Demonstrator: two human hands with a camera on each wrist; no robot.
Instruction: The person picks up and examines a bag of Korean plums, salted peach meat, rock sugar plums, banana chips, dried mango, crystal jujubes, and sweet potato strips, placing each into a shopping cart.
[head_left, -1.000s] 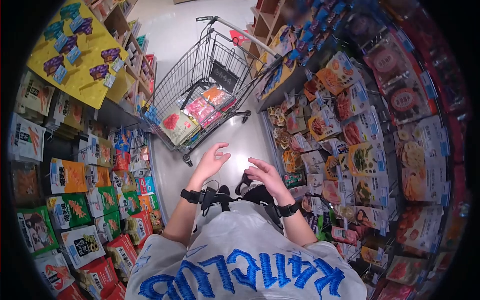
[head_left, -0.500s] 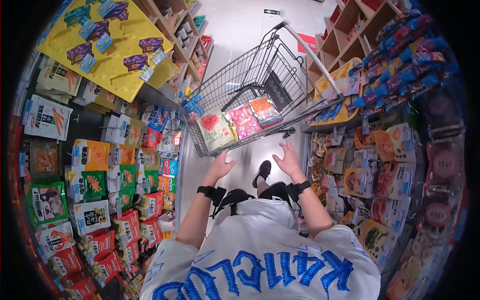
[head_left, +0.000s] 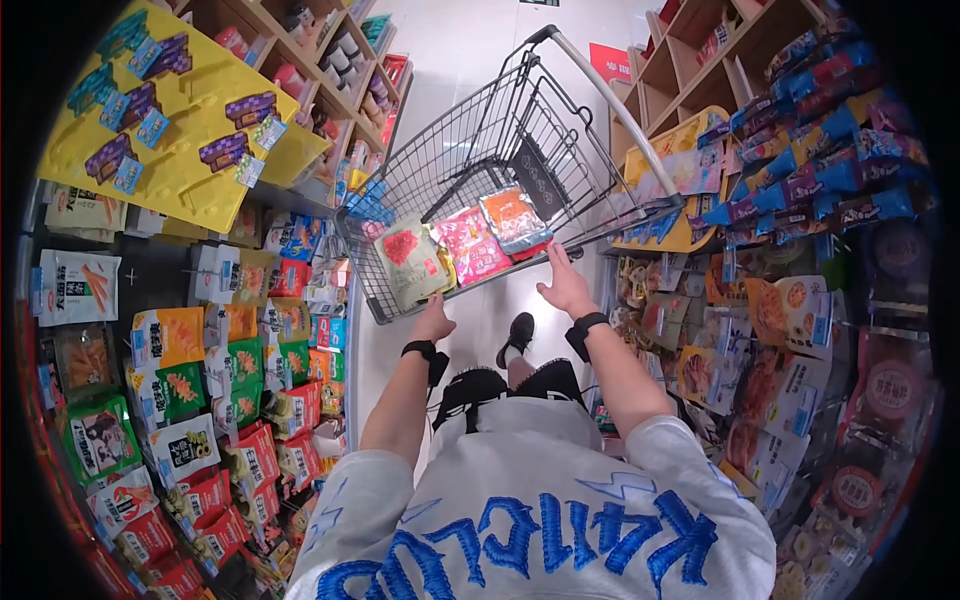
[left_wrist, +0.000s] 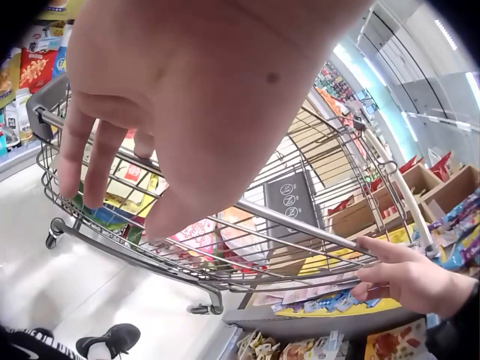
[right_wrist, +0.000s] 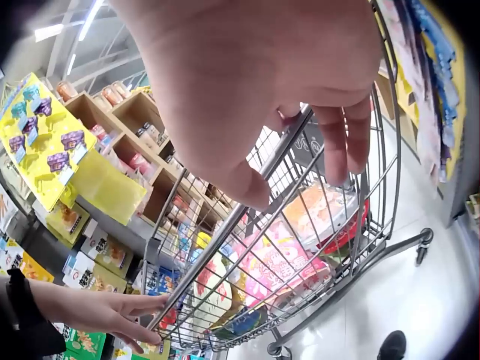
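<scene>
A wire shopping cart [head_left: 430,150] stands slightly askew in front of the body. My left hand [head_left: 435,320] is at the near rim by its left corner, and my right hand [head_left: 567,288] is at the same rim farther right. In the left wrist view, my right hand [left_wrist: 405,279] touches the metal rim [left_wrist: 292,223] with fingers extended. The right wrist view has my left hand [right_wrist: 120,315] with nearly straight fingers at the rim's end. Inside lie a pale green pack [head_left: 408,262], a pink pack [head_left: 468,245] and an orange-and-clear pack [head_left: 515,220].
Racks of hanging snack packs line both sides, including green packs [head_left: 180,388] at left and blue-wrapped snacks [head_left: 850,140] at right. A yellow display board [head_left: 190,185] is at upper left. Wooden shelves [head_left: 690,65] flank the aisle. A black shoe [head_left: 520,335] is below the cart.
Both hands have moved forward from above the floor to the cart's near rim. The cart now appears closer to the body than at first.
</scene>
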